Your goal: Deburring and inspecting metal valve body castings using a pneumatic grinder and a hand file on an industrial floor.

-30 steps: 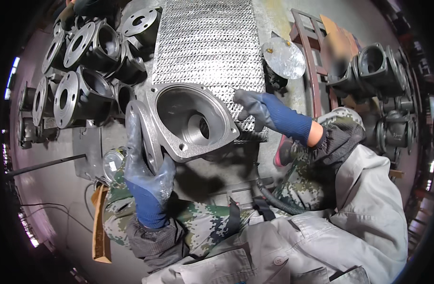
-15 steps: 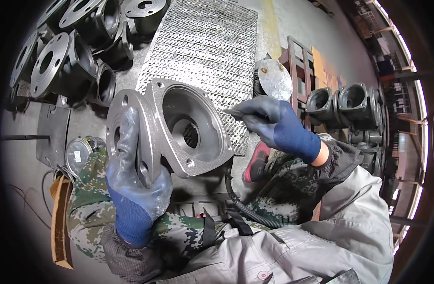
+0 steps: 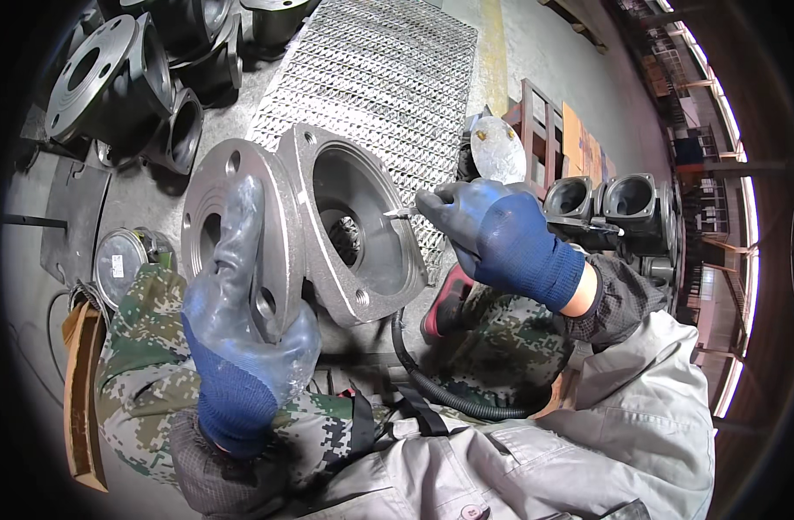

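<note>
A grey cast metal valve body (image 3: pixel 375 260) stands tilted in front of me, with a round bolt-holed flange on the left and a square flange facing right, around a deep round bore. My left hand (image 3: pixel 245 295), in a blue coated glove, grips the round flange, its forefinger stretched along the face. My right hand (image 3: pixel 492 230), gloved alike, is closed on a slim metal blade-like tool (image 3: pixel 402 212). The tool's tip meets the right rim of the square flange; its grip is hidden by the fingers. A thin rod end shows beyond that hand, possibly the same tool.
Several similar castings (image 3: pixel 102 82) are stacked at the far left, others (image 3: pixel 631 199) at the right. A ribbed metal mat (image 3: pixel 362 69) lies ahead. A round metal plate (image 3: pixel 498 149), a wooden pallet (image 3: pixel 540 121), a black hose (image 3: pixel 440 381) and a lidded tin (image 3: pixel 122 264) are nearby.
The casting has turned slightly, its square flange now more side-on. My right hand has moved a little left and down, and the tool's tip now reaches the flange rim.
</note>
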`<action>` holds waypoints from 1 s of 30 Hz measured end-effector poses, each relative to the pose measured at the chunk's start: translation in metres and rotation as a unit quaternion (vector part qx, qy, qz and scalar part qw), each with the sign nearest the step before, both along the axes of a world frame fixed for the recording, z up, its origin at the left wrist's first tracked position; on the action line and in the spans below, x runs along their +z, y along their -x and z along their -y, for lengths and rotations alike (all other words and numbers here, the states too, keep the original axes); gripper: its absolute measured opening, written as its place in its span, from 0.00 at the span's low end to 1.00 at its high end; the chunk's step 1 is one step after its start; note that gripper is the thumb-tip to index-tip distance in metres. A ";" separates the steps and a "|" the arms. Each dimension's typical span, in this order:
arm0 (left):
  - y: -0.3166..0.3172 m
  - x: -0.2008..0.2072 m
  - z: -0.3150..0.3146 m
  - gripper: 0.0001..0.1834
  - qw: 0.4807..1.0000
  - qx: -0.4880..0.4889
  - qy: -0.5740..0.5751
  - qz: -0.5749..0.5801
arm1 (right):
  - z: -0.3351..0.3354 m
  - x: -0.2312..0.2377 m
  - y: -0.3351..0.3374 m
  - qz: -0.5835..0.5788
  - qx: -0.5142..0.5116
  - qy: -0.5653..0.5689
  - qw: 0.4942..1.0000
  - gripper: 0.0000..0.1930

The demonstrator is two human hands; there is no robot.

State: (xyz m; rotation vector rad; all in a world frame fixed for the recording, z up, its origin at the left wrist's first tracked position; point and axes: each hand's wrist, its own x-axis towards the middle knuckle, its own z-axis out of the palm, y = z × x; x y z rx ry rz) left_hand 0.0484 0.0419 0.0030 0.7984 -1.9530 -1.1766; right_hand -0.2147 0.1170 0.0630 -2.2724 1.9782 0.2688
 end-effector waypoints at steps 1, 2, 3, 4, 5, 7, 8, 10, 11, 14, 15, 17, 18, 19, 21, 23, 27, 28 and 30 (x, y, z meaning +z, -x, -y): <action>-0.002 -0.007 0.001 0.39 1.000 0.000 0.019 -0.018 | -0.004 -0.005 0.004 0.000 0.021 0.048 0.999 0.19; -0.003 -0.014 0.001 0.39 0.999 -0.001 0.038 -0.035 | -0.005 -0.002 0.003 -0.005 0.042 0.082 0.996 0.19; 0.001 0.001 0.000 0.39 1.000 0.003 -0.021 -0.006 | -0.005 0.000 0.004 -0.004 0.050 0.079 0.996 0.20; 0.004 0.017 -0.001 0.39 0.997 0.007 -0.077 0.027 | -0.004 0.001 0.005 0.001 0.059 0.079 0.995 0.21; 0.004 0.008 0.002 0.40 1.000 -0.007 -0.017 0.003 | -0.002 0.003 0.003 0.016 0.069 0.092 0.993 0.19; 0.007 0.005 0.001 0.40 1.000 -0.007 -0.021 -0.010 | 0.003 -0.002 -0.003 -0.024 0.078 0.055 0.995 0.17; 0.008 0.003 0.000 0.40 0.999 -0.007 -0.023 -0.024 | 0.005 -0.003 -0.004 -0.065 0.088 0.020 0.994 0.15; 0.006 0.007 0.002 0.39 1.000 -0.005 0.012 0.005 | 0.006 0.000 -0.006 -0.059 0.118 0.044 0.990 0.12; 0.006 0.008 0.003 0.39 0.998 -0.004 0.047 0.034 | 0.009 -0.002 -0.006 -0.059 0.088 -0.015 0.994 0.12; 0.007 0.009 0.002 0.39 1.000 -0.004 0.004 0.026 | 0.011 -0.005 -0.015 -0.149 0.094 -0.022 0.984 0.05; 0.007 0.009 0.001 0.39 1.000 -0.004 0.002 0.026 | 0.015 -0.002 -0.021 -0.129 0.031 -0.077 0.988 0.06; 0.010 0.010 0.000 0.39 1.000 -0.006 0.003 0.013 | 0.021 -0.001 -0.029 -0.110 -0.033 -0.132 0.985 0.07; 0.011 0.010 0.000 0.40 1.000 -0.008 0.004 0.005 | 0.023 -0.003 -0.029 -0.098 -0.083 -0.146 0.981 0.07; 0.006 0.000 0.000 0.40 0.999 -0.010 0.039 -0.013 | 0.025 -0.003 -0.031 -0.084 -0.128 -0.157 0.976 0.08; 0.003 -0.004 0.000 0.41 0.999 -0.012 0.044 -0.022 | 0.023 -0.002 -0.030 -0.091 -0.097 -0.121 0.984 0.09; 0.005 -0.002 0.000 0.40 0.999 -0.016 0.048 -0.004 | 0.019 -0.001 -0.025 -0.134 -0.002 -0.082 0.988 0.11; 0.010 0.005 0.000 0.37 0.998 -0.009 0.057 -0.012 | 0.031 0.011 -0.032 -0.160 -0.067 -0.171 0.970 0.08; 0.012 0.009 0.002 0.36 0.997 -0.006 0.079 -0.001 | 0.033 0.012 -0.033 -0.178 -0.113 -0.184 0.960 0.05; 0.013 0.012 0.002 0.35 0.997 -0.002 0.080 0.002 | 0.030 0.014 -0.028 -0.180 -0.140 -0.219 0.949 0.06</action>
